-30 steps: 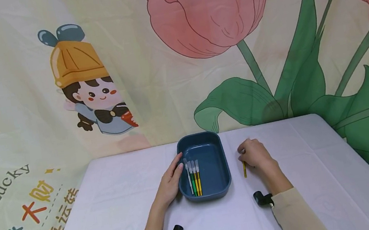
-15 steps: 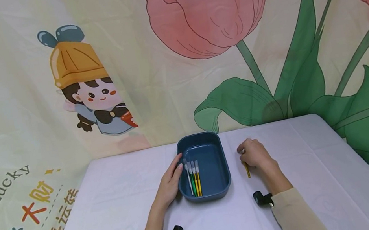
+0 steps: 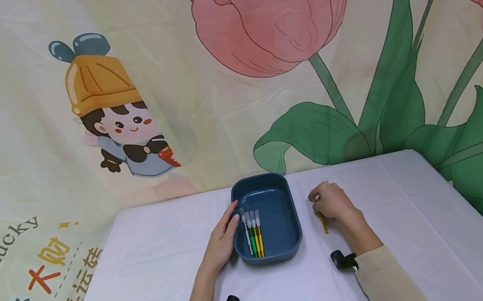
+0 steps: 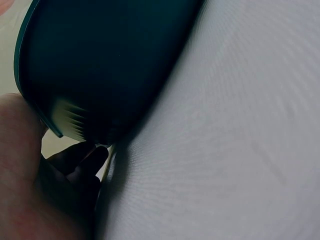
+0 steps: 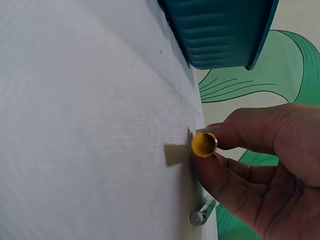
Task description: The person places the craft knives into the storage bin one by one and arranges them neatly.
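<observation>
A dark blue rectangular tray (image 3: 281,228) stands at the table's middle. My left hand (image 3: 223,239) grips its left wall, thumb at the rim; in the left wrist view the fingers (image 4: 75,162) reach low against the outside. Several slim pens (image 3: 254,234) with clear caps lie side by side in the tray's left part: one pale, the others green and yellow. To the right of the tray, my right hand (image 3: 334,201) pinches a yellow pen (image 5: 204,144) between thumb and finger, its round end facing the right wrist camera. The hand hides the pen's far part.
In the right wrist view, a round silver end with a green body (image 5: 198,218) shows below the hand, close to the tablecloth. White cloth covers the table (image 3: 156,267). Behind the table hangs a printed backdrop (image 3: 200,125) with tulips and a cartoon figure.
The lower end of the yellow pen has swung slightly to the right, and my right hand has shifted a touch left. My left hand and the tray stay in place.
</observation>
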The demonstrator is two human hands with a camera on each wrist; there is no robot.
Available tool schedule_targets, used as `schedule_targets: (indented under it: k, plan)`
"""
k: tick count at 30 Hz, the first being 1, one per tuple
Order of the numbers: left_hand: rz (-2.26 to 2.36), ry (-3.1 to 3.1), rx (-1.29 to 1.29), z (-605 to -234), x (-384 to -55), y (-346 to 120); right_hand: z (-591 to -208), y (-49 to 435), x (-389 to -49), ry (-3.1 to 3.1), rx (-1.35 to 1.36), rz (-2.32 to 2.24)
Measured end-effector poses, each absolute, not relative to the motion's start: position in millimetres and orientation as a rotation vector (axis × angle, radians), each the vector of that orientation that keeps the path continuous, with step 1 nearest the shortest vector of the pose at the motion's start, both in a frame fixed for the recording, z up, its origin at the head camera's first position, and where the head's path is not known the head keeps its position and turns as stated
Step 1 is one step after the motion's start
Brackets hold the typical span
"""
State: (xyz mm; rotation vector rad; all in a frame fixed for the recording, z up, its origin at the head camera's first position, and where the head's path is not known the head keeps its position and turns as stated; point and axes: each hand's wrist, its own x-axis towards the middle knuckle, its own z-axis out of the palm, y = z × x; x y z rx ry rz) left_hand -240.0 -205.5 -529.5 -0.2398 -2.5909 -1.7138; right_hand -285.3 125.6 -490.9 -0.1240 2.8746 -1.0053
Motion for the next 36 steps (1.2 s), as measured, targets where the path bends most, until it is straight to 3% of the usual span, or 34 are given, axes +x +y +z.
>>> schedule_targets:
  k: [36]
  plan:
    - [-1.784, -2.603, -0.215, -499, -224, -197, -441, 102, -263, 2.840, -0.389, -1.461]
